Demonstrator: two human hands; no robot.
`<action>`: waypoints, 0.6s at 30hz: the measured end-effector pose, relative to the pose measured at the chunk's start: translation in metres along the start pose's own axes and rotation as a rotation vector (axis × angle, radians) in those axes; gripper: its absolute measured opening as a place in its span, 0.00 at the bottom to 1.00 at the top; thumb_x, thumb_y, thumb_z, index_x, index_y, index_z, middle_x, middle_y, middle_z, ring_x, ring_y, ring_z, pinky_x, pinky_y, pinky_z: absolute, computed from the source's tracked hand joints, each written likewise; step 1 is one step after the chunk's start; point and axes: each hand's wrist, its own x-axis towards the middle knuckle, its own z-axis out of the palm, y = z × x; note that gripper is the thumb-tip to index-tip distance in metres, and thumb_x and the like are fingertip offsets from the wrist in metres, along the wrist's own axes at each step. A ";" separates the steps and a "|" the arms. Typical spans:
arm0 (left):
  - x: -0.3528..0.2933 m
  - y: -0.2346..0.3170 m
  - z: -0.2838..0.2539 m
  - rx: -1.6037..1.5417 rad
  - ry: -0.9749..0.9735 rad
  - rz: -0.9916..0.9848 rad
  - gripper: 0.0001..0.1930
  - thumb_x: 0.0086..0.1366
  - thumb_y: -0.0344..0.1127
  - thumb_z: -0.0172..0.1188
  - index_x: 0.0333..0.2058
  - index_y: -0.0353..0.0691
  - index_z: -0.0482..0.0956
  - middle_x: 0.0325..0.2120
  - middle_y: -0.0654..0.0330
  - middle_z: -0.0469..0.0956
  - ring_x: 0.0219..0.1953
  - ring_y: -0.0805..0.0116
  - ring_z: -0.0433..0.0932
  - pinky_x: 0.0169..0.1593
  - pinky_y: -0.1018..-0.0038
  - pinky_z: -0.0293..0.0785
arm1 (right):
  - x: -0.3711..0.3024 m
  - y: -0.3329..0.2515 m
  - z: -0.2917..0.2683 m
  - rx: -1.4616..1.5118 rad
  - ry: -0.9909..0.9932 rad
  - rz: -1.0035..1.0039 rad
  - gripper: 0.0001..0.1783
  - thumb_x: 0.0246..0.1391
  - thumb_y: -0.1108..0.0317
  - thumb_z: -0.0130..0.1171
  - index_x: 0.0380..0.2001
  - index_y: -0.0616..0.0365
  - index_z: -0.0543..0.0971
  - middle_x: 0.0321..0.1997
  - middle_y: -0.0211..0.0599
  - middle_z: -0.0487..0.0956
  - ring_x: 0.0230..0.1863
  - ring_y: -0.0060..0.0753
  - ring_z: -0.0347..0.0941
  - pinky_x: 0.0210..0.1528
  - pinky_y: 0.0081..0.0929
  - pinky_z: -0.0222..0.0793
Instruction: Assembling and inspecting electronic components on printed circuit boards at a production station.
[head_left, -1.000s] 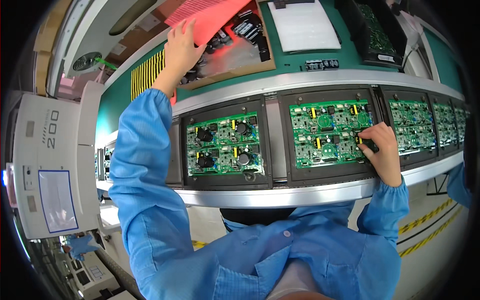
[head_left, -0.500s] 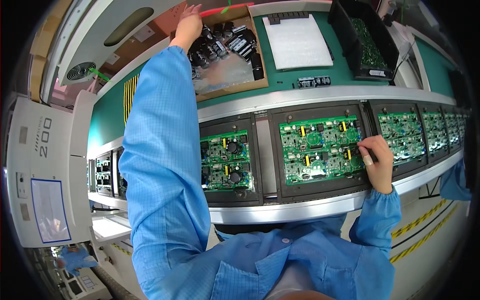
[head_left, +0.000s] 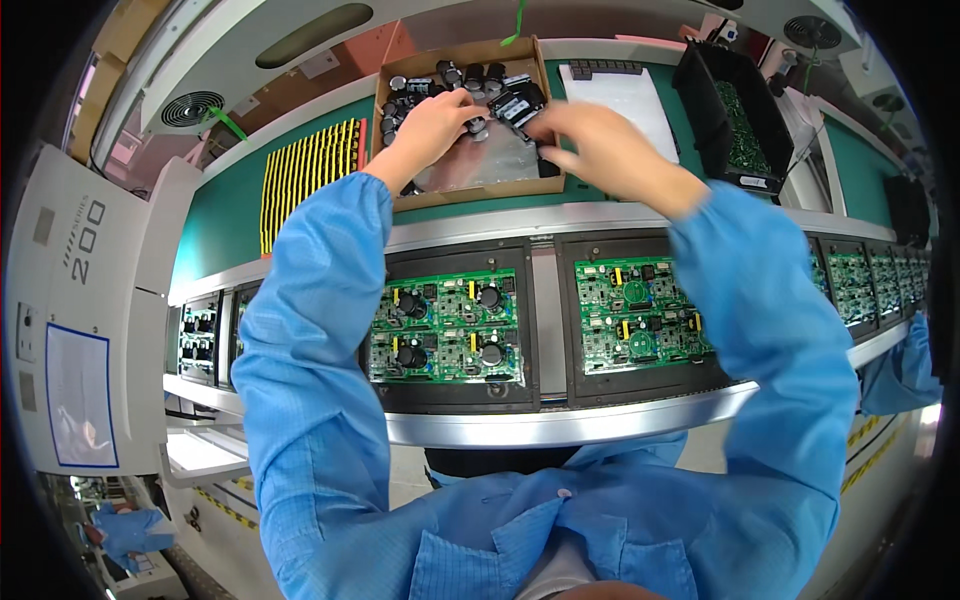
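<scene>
Both hands reach into the cardboard box at upper centre: left hand curls over black capacitors, right hand loosely open; pick singly, by the body.

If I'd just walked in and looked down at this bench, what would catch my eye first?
Probably the two bare hands, left hand and right hand, reaching into a cardboard box of dark cylindrical parts at the top centre. Below them, bright green circuit boards sit in black trays along a metal conveyor rail, framed by blue sleeves.
</scene>
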 end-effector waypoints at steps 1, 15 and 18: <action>0.005 0.006 -0.001 0.081 0.035 0.038 0.21 0.58 0.29 0.68 0.51 0.49 0.84 0.46 0.61 0.79 0.52 0.56 0.76 0.56 0.62 0.74 | 0.027 0.021 0.022 -0.166 0.037 -0.080 0.19 0.55 0.68 0.65 0.50 0.57 0.79 0.48 0.42 0.80 0.53 0.51 0.76 0.55 0.43 0.73; -0.034 0.177 -0.057 -0.800 -0.098 -0.104 0.18 0.55 0.31 0.71 0.46 0.38 0.83 0.26 0.51 0.84 0.30 0.58 0.85 0.38 0.64 0.81 | 0.092 0.077 0.062 -0.106 0.224 -0.230 0.16 0.50 0.74 0.65 0.45 0.61 0.81 0.48 0.48 0.76 0.49 0.50 0.76 0.53 0.39 0.71; -0.022 0.215 -0.050 -0.830 -0.159 -0.009 0.18 0.54 0.31 0.71 0.45 0.37 0.84 0.29 0.49 0.84 0.32 0.53 0.85 0.41 0.64 0.81 | 0.045 0.020 -0.023 0.093 0.209 -0.229 0.22 0.45 0.78 0.66 0.47 0.62 0.79 0.47 0.51 0.76 0.53 0.56 0.73 0.58 0.42 0.70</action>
